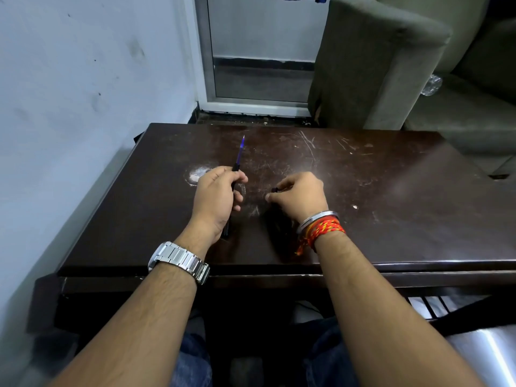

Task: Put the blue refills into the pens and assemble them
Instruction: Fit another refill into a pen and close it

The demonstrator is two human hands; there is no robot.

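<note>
My left hand (pixel 216 198) grips a black pen barrel (pixel 228 229) a little above the dark wooden table (pixel 391 196). A blue refill (pixel 240 148) sticks out of the barrel's far end, pointing away from me. The barrel's near end shows below my wrist. My right hand (pixel 297 195) rests on the table to the right of it, fingers pinched on a small dark pen part (pixel 274 189). Most of that part is hidden by the fingers, so I cannot tell which piece it is.
A white wall runs along the table's left side. A grey-green sofa (pixel 391 65) stands behind the far right edge, with a glass door (pixel 259 51) beyond the table. A white scuff (pixel 198 174) marks the tabletop near my left hand.
</note>
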